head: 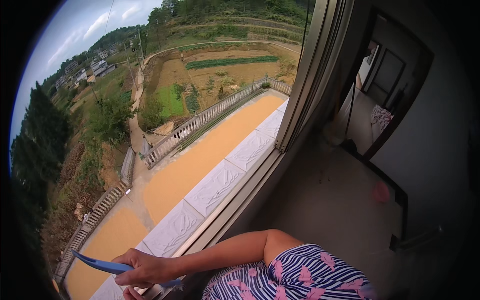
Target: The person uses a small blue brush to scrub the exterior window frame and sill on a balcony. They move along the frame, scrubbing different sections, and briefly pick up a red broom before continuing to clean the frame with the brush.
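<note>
My right hand (148, 268) is closed around the blue plastic handle of a brush (99, 263). The handle's curved tip points out to the left, and pale bristles show below the hand, close to the window frame. Only a few fingers of my left hand (133, 293) appear at the bottom edge, just under the right hand; whether they hold anything is hidden. Beneath both hands runs the metal sliding track of a window (240, 204). The striped sleeve (311, 266) with pink leaf shapes covers my right upper arm.
Outside the sill lies a ledge of white relief panels (215, 185). Below it, yellow grain (210, 157) is spread over a yard edged by a balustrade (210, 120). An upright window frame (307, 75) stands at right. Indoors are a doorway (401, 93) and a pink round object (381, 192).
</note>
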`<state>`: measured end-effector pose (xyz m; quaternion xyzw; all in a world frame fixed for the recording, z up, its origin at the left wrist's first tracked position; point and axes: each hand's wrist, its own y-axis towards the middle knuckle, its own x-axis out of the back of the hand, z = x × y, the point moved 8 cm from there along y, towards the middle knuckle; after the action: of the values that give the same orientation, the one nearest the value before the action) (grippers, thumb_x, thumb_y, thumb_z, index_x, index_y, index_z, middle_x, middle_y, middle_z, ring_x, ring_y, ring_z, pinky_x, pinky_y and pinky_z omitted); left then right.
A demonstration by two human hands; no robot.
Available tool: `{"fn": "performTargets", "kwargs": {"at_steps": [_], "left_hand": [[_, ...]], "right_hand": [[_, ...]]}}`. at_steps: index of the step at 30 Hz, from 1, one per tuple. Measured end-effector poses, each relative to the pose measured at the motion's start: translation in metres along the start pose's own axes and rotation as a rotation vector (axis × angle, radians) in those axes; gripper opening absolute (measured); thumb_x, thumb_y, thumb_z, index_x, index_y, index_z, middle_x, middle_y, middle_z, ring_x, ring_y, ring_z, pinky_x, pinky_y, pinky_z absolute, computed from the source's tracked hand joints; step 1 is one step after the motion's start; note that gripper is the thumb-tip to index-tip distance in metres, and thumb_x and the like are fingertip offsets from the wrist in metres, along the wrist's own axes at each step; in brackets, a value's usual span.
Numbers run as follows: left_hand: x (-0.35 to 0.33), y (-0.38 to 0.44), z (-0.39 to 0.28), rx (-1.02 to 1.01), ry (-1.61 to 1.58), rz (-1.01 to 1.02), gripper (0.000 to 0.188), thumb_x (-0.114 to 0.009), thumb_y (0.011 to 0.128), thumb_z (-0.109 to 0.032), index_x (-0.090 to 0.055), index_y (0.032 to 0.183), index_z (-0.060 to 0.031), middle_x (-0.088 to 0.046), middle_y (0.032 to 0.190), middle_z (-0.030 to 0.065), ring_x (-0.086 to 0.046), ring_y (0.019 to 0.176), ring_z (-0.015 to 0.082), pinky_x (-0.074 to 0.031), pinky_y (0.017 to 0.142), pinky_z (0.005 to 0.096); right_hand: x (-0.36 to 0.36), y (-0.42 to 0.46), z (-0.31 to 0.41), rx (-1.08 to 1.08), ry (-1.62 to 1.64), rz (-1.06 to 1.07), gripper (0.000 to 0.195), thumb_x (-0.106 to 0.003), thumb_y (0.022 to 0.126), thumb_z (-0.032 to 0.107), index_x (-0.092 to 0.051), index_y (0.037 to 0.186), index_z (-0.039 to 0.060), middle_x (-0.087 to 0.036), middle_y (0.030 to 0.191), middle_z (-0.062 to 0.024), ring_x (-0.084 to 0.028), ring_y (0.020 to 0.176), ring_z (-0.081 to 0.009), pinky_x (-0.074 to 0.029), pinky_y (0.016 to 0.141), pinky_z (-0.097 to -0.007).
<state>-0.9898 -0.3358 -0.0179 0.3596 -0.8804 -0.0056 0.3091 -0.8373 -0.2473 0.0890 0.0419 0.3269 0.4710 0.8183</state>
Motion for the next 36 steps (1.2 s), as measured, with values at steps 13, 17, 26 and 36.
{"fn": "performTargets", "kwargs": {"at_steps": [13, 17, 26, 36], "left_hand": [[0.005, -0.01, -0.041, 0.003, 0.127, 0.049, 0.028, -0.05, 0.088, -0.023, -0.06, 0.093, 0.0029, -0.06, 0.086, 0.0209, -0.055, 0.078, 0.0333, -0.043, 0.073, 0.0398], [0.005, -0.01, -0.036, -0.01, 0.175, 0.044, 0.029, -0.05, 0.089, -0.024, -0.06, 0.094, 0.0023, -0.06, 0.087, 0.0209, -0.056, 0.08, 0.0334, -0.043, 0.074, 0.0401], [0.002, 0.016, 0.02, -0.012, 0.135, 0.033, 0.018, -0.049, 0.09, -0.015, -0.053, 0.089, 0.0018, -0.053, 0.079, 0.0059, -0.048, 0.073, 0.015, -0.039, 0.068, 0.0267], [-0.006, 0.003, -0.002, -0.073, 0.057, -0.045, 0.015, -0.048, 0.091, -0.011, -0.054, 0.086, 0.002, -0.046, 0.066, 0.0001, -0.039, 0.059, 0.0078, -0.033, 0.055, 0.0231]], "right_hand": [[0.183, -0.171, 0.116, -0.344, -1.665, -0.702, 0.021, -0.054, 0.068, 0.024, -0.055, 0.064, 0.0038, -0.058, 0.063, -0.0186, -0.058, 0.063, -0.0352, -0.047, 0.062, -0.0433], [0.123, -0.127, 0.044, -0.231, -1.433, -0.418, 0.022, -0.057, 0.069, 0.025, -0.052, 0.067, 0.0036, -0.054, 0.056, -0.0182, -0.056, 0.06, -0.0359, -0.044, 0.057, -0.0437], [0.095, -0.07, 0.08, 0.044, -0.043, -0.381, 0.024, -0.06, 0.085, 0.02, -0.048, 0.069, 0.0064, -0.039, 0.049, 0.0027, -0.033, 0.04, -0.0041, -0.026, 0.037, -0.0189], [0.279, -0.248, 0.261, 0.174, -1.122, -1.133, 0.021, -0.062, 0.081, 0.013, -0.052, 0.064, 0.0049, -0.04, 0.046, 0.0042, -0.034, 0.037, -0.0023, -0.023, 0.035, -0.0198]]}}
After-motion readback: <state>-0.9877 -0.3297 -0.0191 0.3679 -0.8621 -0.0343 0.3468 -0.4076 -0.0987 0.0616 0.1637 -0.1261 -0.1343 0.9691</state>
